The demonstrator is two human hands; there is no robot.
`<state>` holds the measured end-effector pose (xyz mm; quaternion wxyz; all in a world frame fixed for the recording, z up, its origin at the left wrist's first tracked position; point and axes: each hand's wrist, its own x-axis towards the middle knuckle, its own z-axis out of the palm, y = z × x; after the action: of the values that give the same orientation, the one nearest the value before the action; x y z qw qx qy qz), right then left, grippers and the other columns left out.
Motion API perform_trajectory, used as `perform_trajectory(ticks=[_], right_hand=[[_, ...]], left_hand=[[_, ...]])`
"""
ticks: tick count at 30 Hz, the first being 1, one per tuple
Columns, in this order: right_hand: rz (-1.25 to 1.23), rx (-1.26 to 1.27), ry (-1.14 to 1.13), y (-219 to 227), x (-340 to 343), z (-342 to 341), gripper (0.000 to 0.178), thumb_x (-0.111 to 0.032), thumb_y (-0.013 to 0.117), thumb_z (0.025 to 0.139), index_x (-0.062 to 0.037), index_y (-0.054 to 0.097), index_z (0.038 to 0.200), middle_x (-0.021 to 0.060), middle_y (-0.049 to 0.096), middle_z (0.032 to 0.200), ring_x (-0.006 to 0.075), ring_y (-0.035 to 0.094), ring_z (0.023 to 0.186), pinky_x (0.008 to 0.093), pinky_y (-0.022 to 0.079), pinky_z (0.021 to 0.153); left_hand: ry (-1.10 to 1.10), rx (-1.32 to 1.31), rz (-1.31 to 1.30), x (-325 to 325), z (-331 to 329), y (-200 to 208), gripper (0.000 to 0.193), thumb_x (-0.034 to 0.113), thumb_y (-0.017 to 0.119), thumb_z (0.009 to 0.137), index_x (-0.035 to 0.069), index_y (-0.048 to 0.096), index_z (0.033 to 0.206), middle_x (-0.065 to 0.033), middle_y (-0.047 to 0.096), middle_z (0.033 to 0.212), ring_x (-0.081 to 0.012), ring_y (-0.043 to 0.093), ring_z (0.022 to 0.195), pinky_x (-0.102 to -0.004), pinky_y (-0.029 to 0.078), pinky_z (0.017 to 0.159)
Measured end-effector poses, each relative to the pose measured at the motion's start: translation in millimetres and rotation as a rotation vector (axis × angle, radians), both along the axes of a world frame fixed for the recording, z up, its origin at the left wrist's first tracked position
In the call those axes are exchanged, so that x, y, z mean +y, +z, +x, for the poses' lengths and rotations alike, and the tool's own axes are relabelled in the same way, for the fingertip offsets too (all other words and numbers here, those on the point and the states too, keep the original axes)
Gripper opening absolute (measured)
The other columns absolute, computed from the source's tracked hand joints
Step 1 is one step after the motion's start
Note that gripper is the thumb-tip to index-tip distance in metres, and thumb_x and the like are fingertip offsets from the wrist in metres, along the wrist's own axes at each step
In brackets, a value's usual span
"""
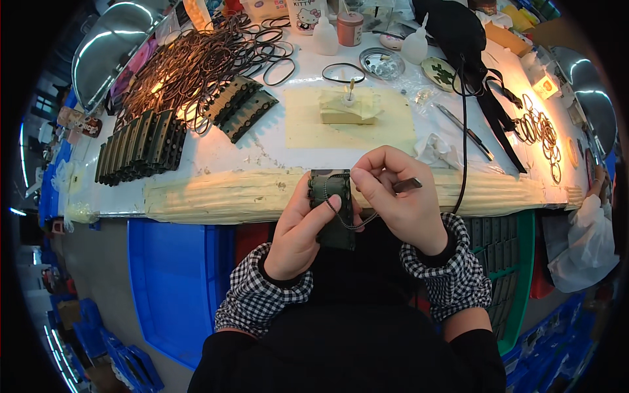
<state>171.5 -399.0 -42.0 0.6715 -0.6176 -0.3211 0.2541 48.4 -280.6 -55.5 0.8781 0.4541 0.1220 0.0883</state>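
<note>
My left hand (297,230) is closed on a flat dark green rectangular piece (341,239), with the thumb pressing on its face. A thin dark cord (357,226) loops across that piece and hangs below its right side. Thumb and forefinger of my right hand (401,196) pinch the cord near the piece's upper right edge. A slim dark metal tool (407,185) is also tucked in my right hand; only its flat end shows, so its kind is unclear. Both hands are just in front of the table's padded edge (216,196).
Similar green pieces stand in a row (141,147) at left; others (242,108) lie nearby. Behind them is a heap of brown bands (190,59). A taped yellow block (347,108), pen-like tool (465,131) and black bag (452,33) lie ahead. Bins, blue (173,281) and green (524,281), flank me.
</note>
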Motion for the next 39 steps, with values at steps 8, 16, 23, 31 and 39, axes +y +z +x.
perform_trajectory(ticks=[8, 16, 23, 31, 39], right_hand=[[0.040, 0.148, 0.043, 0.0, 1.3, -3.3, 0.008, -0.004, 0.060, 0.089, 0.0038, 0.058, 0.089, 0.0021, 0.061, 0.074, 0.0018, 0.055, 0.057, 0.0177, 0.043, 0.048], [-0.037, -0.078, -0.069, 2.1, 4.2, -13.9, 0.008, -0.003, 0.062, 0.084, 0.0031, 0.058, 0.088, 0.0057, 0.061, 0.073, 0.0041, 0.055, 0.058, 0.0197, 0.045, 0.051], [-0.032, -0.085, -0.111, 4.8, 2.2, -11.7, 0.007, -0.003, 0.063, 0.083, 0.0035, 0.060, 0.084, 0.0058, 0.062, 0.074, 0.0055, 0.054, 0.056, 0.0197, 0.044, 0.051], [-0.166, -0.110, 0.095, 21.2, -5.9, 7.5, 0.010, -0.008, 0.063, 0.085, 0.0015, 0.064, 0.083, -0.0025, 0.057, 0.062, 0.0004, 0.040, 0.049, 0.0200, 0.029, 0.045], [-0.150, -0.253, 0.097, 16.5, -2.5, 11.9, 0.011, -0.009, 0.063, 0.081, 0.0014, 0.061, 0.079, 0.0032, 0.060, 0.064, 0.0078, 0.045, 0.048, 0.0233, 0.033, 0.045]], left_hand=[[0.034, -0.065, 0.050, -1.2, 2.0, -6.1, 0.034, 0.011, 0.044, 0.098, 0.000, 0.035, 0.129, -0.0107, 0.059, 0.104, -0.0161, 0.061, 0.091, -0.0320, 0.052, 0.081], [0.155, -0.159, -0.013, -9.9, 4.0, -9.3, 0.034, 0.009, 0.043, 0.098, 0.000, 0.037, 0.131, -0.0093, 0.056, 0.113, -0.0148, 0.058, 0.098, -0.0300, 0.049, 0.086], [0.189, -0.177, 0.377, -5.5, 5.9, -13.2, 0.032, 0.010, 0.047, 0.098, -0.002, 0.037, 0.126, -0.0088, 0.059, 0.103, -0.0131, 0.059, 0.087, -0.0276, 0.051, 0.076], [0.034, -0.108, 0.321, 5.7, 0.3, -13.2, 0.037, 0.013, 0.049, 0.098, -0.003, 0.034, 0.128, -0.0096, 0.059, 0.100, -0.0143, 0.060, 0.084, -0.0271, 0.051, 0.075], [0.076, -0.131, 0.288, 0.8, 2.9, -12.9, 0.033, 0.015, 0.050, 0.098, -0.001, 0.038, 0.123, -0.0091, 0.060, 0.098, -0.0131, 0.060, 0.084, -0.0265, 0.052, 0.071]])
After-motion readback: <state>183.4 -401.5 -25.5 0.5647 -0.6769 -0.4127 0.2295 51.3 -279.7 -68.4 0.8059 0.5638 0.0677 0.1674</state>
